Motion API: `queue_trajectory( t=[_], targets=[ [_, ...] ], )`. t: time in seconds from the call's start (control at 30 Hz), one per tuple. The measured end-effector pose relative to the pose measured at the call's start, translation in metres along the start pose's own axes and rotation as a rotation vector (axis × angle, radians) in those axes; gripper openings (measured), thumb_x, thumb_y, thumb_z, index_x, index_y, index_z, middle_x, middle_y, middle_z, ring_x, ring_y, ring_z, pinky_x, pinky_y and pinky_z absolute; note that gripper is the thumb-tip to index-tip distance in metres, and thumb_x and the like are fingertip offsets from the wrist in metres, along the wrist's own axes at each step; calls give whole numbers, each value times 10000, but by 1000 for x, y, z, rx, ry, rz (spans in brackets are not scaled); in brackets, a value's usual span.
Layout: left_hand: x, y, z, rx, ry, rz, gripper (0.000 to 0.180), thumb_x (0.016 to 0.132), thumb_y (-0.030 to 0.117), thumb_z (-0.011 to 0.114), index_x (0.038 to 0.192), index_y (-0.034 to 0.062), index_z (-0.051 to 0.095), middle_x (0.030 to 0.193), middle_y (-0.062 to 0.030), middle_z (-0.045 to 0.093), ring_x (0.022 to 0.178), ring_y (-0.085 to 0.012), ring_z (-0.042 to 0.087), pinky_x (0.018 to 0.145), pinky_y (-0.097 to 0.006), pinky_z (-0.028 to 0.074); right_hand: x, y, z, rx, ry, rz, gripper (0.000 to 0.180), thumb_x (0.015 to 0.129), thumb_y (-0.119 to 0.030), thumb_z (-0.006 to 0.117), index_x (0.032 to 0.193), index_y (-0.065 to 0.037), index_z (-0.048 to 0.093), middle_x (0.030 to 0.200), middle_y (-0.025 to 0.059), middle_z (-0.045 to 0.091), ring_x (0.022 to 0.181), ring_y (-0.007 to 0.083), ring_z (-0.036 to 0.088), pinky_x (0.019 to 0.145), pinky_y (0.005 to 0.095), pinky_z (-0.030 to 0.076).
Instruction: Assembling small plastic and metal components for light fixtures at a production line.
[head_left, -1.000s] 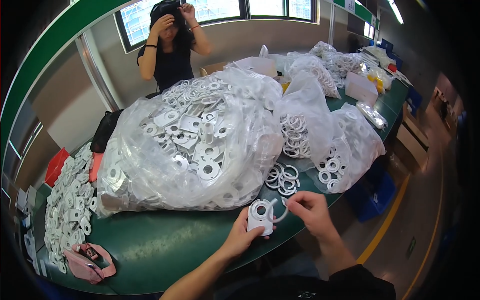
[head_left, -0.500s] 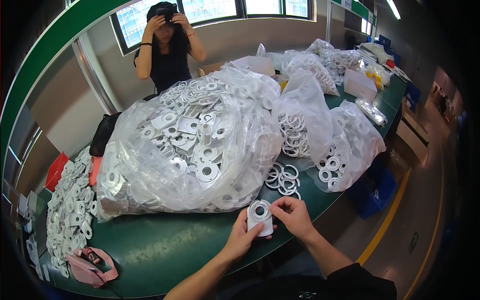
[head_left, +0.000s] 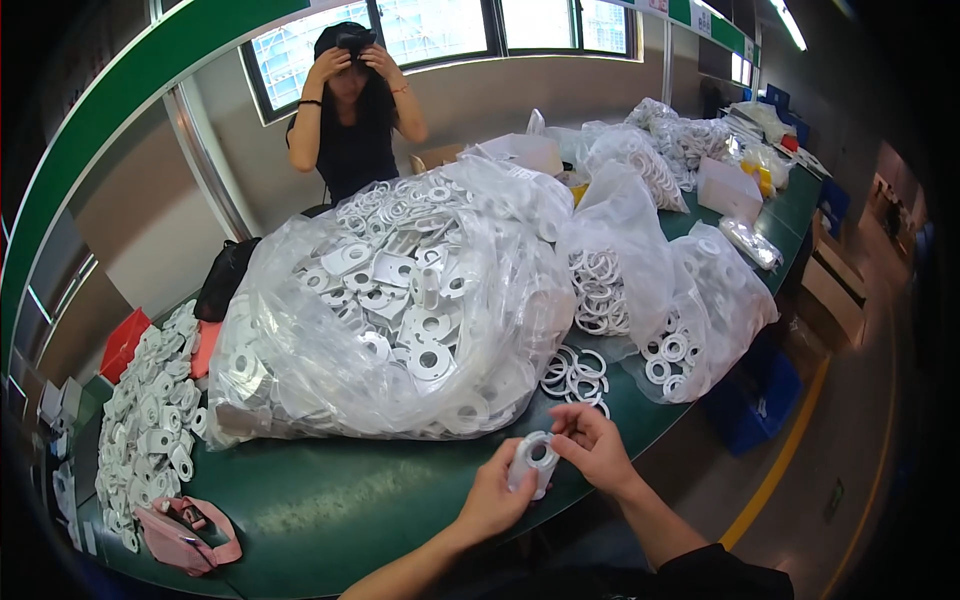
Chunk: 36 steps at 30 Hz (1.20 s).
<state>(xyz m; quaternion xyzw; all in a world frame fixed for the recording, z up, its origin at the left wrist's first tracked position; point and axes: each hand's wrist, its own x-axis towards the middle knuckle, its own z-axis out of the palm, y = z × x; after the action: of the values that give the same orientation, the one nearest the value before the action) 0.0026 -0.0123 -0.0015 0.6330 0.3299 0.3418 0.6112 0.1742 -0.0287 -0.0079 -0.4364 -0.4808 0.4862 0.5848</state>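
Note:
Near the table's front edge, my left hand (head_left: 492,500) grips a white plastic part (head_left: 522,466), a rounded plate with a ring round its hole. Its thumb lies across the lower face. Curled fingers of my right hand (head_left: 598,452) pinch at the ring's upper right edge; their tips are partly hidden. Just beyond my hands lie several loose white open rings (head_left: 590,384). A big clear bag (head_left: 300,405) full of similar white plates fills the middle of the table.
Bags of white rings (head_left: 615,235) and round parts (head_left: 735,320) stand to the right. A heap of white parts (head_left: 150,425) and a pink pouch (head_left: 172,540) lie left on the green table (head_left: 350,490). Across it, a person (head_left: 355,150) raises both hands to their headgear.
The white part has tilted and turned in my left hand, with its ring end leaning right. My right hand stays at the ring's edge. The whole view has shifted slightly.

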Motion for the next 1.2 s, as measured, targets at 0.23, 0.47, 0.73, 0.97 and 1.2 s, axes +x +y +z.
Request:
queue_trajectory(
  t=[0.23,0.47,0.73,0.97,1.2],
  targets=[
    [-5,24,-1,423,19,115,241,857,165,559,1063,55,500,802,-205,613,732,-393,606,613,-410,473,-1,-6,-3,-33,-167,68,107,873,-56,574,942,3,630,857,19,619,803,66,567,715,210,452],
    [-1,13,-7,698,60,163,174,880,214,503,835,48,530,625,-185,559,595,-392,554,526,-466,406,-6,0,-5,-246,-261,-4,111,884,-102,569,917,1,595,797,3,590,717,44,508,635,200,423],
    [0,15,-2,487,49,107,183,904,194,476,904,33,562,623,-162,550,563,-281,568,534,-371,428,-7,3,-6,-155,-203,13,140,901,-120,541,954,4,582,825,9,592,735,52,520,648,196,424],
    [-9,10,13,262,56,217,282,858,102,581,1060,2,411,756,-110,574,653,-148,565,592,-267,440,-4,-1,-7,-60,-52,-21,153,885,-151,584,911,-3,611,828,-7,603,746,38,527,662,197,435],
    [-3,6,-3,172,23,93,293,936,213,418,771,-1,531,668,-99,522,599,-150,476,564,-294,374,-4,2,-10,-206,-214,-69,166,879,-151,568,921,4,606,832,32,624,789,91,555,725,240,444]
  ],
)
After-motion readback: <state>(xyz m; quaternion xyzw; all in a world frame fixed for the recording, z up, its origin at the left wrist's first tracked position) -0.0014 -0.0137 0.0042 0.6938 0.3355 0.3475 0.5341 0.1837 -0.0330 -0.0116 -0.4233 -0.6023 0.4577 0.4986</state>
